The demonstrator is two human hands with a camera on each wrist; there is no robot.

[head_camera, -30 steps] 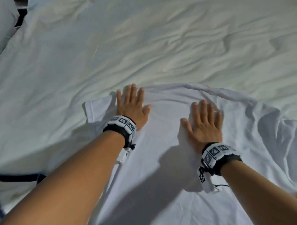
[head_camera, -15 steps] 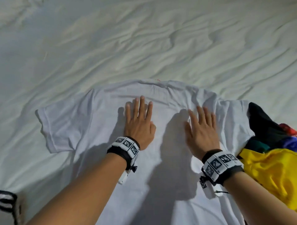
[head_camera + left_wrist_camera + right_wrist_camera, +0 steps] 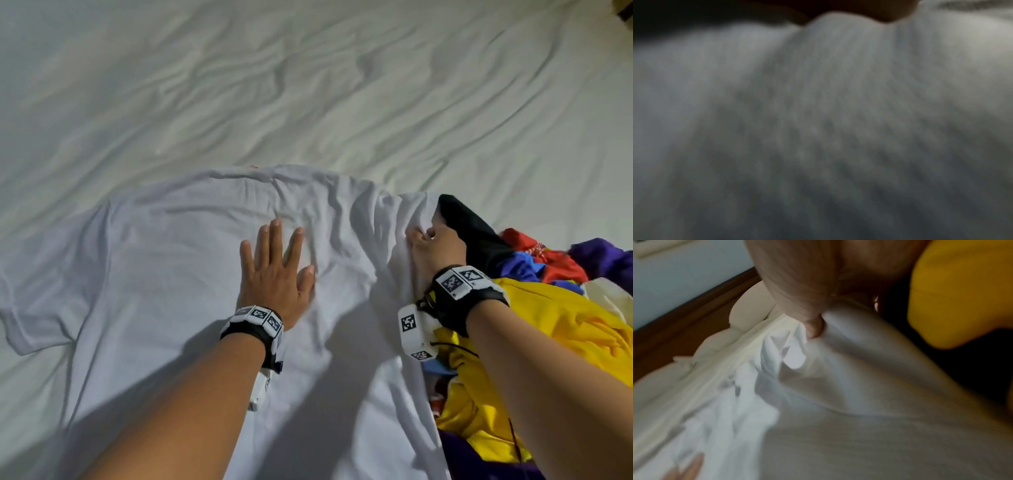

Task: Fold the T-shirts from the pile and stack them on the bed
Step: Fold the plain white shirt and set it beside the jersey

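A white T-shirt [image 3: 164,274] lies spread on the bed, its left sleeve [image 3: 37,291] flat at the far left. My left hand [image 3: 274,270] presses flat on the shirt's chest with straight fingers. My right hand [image 3: 428,246] pinches the bunched right sleeve area of the white T-shirt [image 3: 838,386] between thumb and fingers, right beside the pile. The left wrist view shows only blurred white T-shirt cloth [image 3: 818,129] close up. The pile of T-shirts [image 3: 548,325] lies at the right: yellow, black, red, blue and purple.
The wrinkled white bedsheet [image 3: 308,85] stretches far ahead and to the left. In the right wrist view a brown wooden bed frame [image 3: 694,305] and a white pillow [image 3: 750,305] show beyond the shirt. A dark object [image 3: 625,8] sits at the top right corner.
My right hand moved right from lying flat and now pinches the shirt's right sleeve area. My left hand stays flat on the chest. The view shifted right, showing more of the pile.
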